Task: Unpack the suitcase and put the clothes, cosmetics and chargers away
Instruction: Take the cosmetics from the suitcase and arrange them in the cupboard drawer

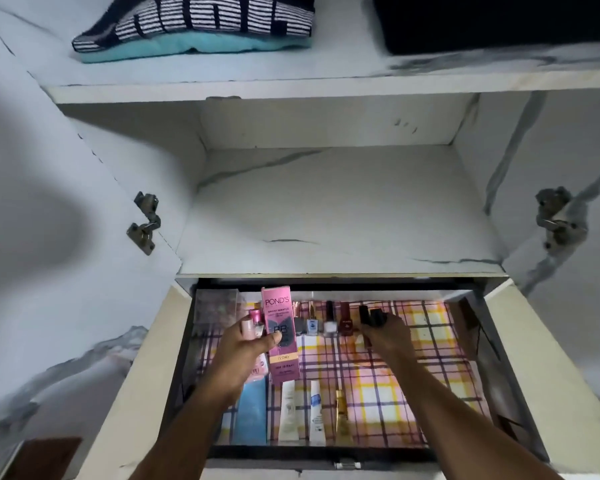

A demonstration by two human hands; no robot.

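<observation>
An open drawer [499,348] lined with pink-and-yellow plaid paper holds cosmetics. My left hand [246,344] grips a tall pink Pond's box [282,334] upright over the drawer's left side, along with a small pink bottle [252,325]. My right hand [388,336] holds a small black-capped item [373,317] at the right end of a row of nail polish bottles [329,322] along the back. Several tubes [288,414] lie along the drawer's front edge.
Above the drawer is a bare marble-patterned shelf [343,216]. The shelf above that carries folded clothes, a striped top on a teal one [194,32], and a dark item [492,22] at right. Cabinet doors stand open on both sides, hinges [146,221] showing.
</observation>
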